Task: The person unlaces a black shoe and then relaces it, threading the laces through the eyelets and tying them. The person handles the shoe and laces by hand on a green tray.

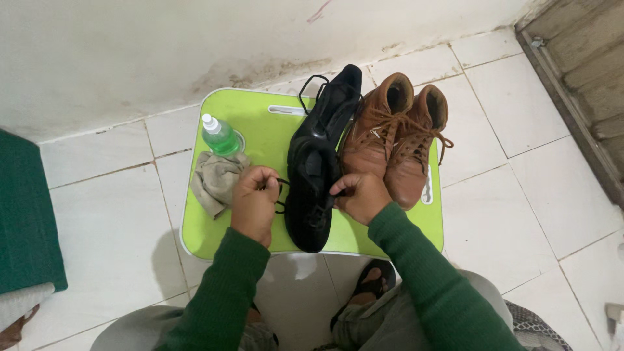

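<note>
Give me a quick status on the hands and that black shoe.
Left hand and right hand each pinching a black lace. Black shoe flat on green tray table. Brown boots crowd its right side.

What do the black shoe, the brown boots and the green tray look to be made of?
Black shoe: seemingly smooth leather or a synthetic, with a dull sheen. Brown boots: likely leather, tan and matte, creased and scuffed at the toes. Tray: probably moulded plastic, glossy lime green with a white rim and handle slot.

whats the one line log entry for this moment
left hand: pinching lace | right hand: on black shoe | brown boots beside | tray
</note>
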